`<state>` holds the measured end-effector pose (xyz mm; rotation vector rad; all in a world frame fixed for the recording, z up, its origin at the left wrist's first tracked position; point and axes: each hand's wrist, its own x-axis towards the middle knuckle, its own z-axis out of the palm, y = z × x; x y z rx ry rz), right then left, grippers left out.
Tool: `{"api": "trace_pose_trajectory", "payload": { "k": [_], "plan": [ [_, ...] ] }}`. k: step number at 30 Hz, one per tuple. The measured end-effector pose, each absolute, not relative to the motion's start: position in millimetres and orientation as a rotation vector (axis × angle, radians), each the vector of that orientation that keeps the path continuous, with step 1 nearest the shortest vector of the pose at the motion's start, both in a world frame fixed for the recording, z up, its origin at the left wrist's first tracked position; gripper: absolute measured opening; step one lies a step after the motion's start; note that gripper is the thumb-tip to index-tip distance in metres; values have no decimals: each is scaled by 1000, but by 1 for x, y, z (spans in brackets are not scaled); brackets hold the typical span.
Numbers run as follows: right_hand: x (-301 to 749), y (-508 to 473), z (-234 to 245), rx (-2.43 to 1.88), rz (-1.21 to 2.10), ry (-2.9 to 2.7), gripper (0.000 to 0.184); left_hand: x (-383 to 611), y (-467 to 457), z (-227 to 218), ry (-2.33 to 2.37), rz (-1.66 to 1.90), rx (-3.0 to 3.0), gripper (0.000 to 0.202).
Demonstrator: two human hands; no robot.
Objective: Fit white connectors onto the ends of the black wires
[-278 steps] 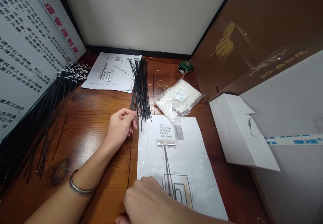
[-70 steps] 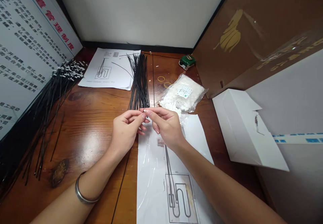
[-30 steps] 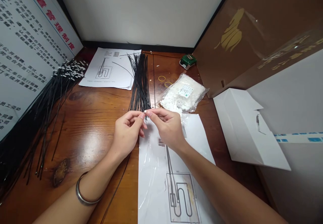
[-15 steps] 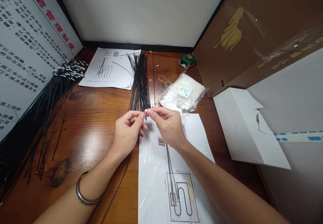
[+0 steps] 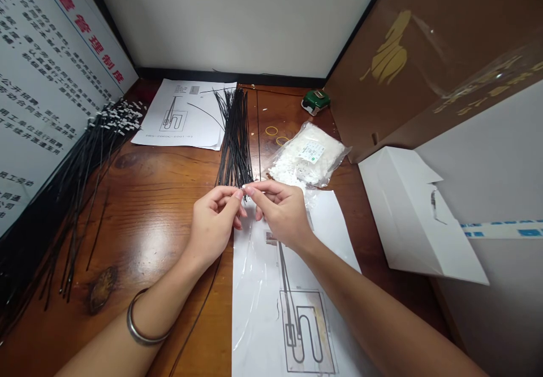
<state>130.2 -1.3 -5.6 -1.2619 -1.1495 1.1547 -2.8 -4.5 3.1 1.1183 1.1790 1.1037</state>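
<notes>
Left hand [image 5: 214, 221]: forearm comes in from the lower left, wrist raised off the brown wooden table [image 5: 148, 196], palm turned inward. Thumb and forefinger are pinched shut on the upper end of a single thin black wire [image 5: 198, 312]; the rest of the wire trails below the palm toward the near table edge. A silver metal bracelet [image 5: 138, 331] sits on this wrist.

Right hand [image 5: 282, 213]: forearm comes in from the lower right, back of the hand upward, remaining fingers curled under. Thumb and forefinger are closed in a pinch on the same wire end, fingertips [image 5: 250, 190] touching those of the left hand. Whatever small part sits between them is too small to make out.

The pinch point lies just at the near tips of a loose bundle of straight black wires [image 5: 235, 139]. A clear plastic bag of small white parts [image 5: 307, 159] lies just right of the bundle. A white printed sheet with a wiring drawing [image 5: 292, 286] lies under the right forearm. A pile of black wires with white ends [image 5: 85, 167] lies well apart, on the left.
</notes>
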Motion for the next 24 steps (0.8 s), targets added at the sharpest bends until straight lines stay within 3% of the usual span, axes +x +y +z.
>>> {"api": "trace_pose_trajectory", "payload": {
  "k": [24],
  "plan": [
    [131, -3, -8, -1289, 1030, -1254, 17, -3, -5, 3, 1208, 1094, 1101, 19]
  ]
}}
